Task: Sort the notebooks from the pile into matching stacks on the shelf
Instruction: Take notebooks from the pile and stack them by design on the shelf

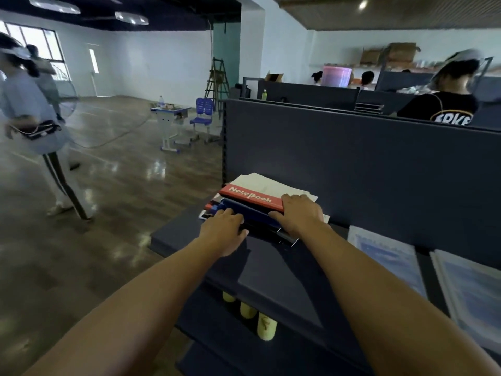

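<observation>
Both forearms reached forward over the dark shelf (271, 280). The left hand (225, 229) lay at the near left edge of the pile (257, 207), fingers curled over the dark blue notebook (249, 213) with the thumb along its near edge, so this grip held that book. The right hand (301, 213) rested on the pile's right end, fingers bent over the corner of the red notebook (252, 198) marked "NoteBook"; whether this grip clasped it or only steadied it could not be told. Beyond both hands, white sheets (271, 185) lay at the back of the pile against the shelf's rear panel (352, 158). Well to the right of the right hand lay two stacks of pale blue notebooks (390, 256), flat on the same shelf. Below the hands, yellow bottles (267, 327) stood on a lower shelf. Judged from this, sorting had barely begun. To do the step well, one cover should be lifted at a time while the other hand steadied the pile, then matched by cover before setting down.
</observation>
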A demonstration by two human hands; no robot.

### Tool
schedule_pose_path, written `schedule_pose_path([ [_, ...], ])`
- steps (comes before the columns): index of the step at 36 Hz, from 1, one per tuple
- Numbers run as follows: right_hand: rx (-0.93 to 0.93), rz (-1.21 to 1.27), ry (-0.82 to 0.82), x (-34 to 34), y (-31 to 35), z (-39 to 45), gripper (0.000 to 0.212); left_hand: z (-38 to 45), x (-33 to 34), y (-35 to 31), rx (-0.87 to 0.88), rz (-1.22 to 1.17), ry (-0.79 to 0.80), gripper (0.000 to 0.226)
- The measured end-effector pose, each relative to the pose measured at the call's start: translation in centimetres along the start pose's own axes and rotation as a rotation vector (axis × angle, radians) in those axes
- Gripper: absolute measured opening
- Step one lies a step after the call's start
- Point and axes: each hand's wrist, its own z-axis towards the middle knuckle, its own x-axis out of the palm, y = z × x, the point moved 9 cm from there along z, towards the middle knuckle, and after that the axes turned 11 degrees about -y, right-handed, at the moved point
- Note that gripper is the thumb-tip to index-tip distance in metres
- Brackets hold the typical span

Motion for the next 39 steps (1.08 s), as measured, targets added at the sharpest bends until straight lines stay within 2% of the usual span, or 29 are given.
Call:
schedule_pose_path([
  [5, -0.079, -0.103, 0.006, -0.6, 0.2, 0.1, 0.051, 0.1, 0.4, -0.9, 0.024, -0.004, 0.005, 0.041],
  [8, -0.107, -0.077, -0.003, -1.2, 0.2, 0.0, 0.047, 0.1, 0.2, -1.6, 0.041, -0.023, -0.011, 0.041],
  [12, -0.102, -0.056, -0.036, -2.2, -0.7, -0.2, 0.021, 0.0, 0.2, -2.2, 0.054, -0.027, -0.007, 0.04],
  [16, -0.111, -0.07, -0.009, -2.2, -1.2, -0.9, 0.033, -0.1, 0.0, -2.8, 0.065, -0.026, -0.018, 0.04],
  [20, -0.074, -0.083, -0.04, -2.6, -1.9, -1.3, 0.023, 0.0, -0.4, -3.7, 0.082, -0.021, -0.037, 0.04],
  [22, -0.048, -0.07, -0.041, -2.5, -2.3, -1.7, 0.024, 0.1, -0.6, -4.1, 0.083, -0.022, -0.049, 0.04],
  [27, 0.016, 0.113, -0.081, -2.9, -3.2, -2.4, 0.035, -0.2, -0.9, -5.6, 0.105, -0.031, -0.065, 0.039],
  [32, -0.074, 0.278, -0.042, -2.9, -2.3, -3.6, 0.042, -0.6, -1.0, -7.1, 0.124, -0.036, -0.091, 0.037],
  [39, -0.126, 0.255, -0.379, -6.7, -3.4, -5.9, 0.025, -1.7, -1.6, -9.2, 0.151, -0.021, -0.1, 0.036],
])
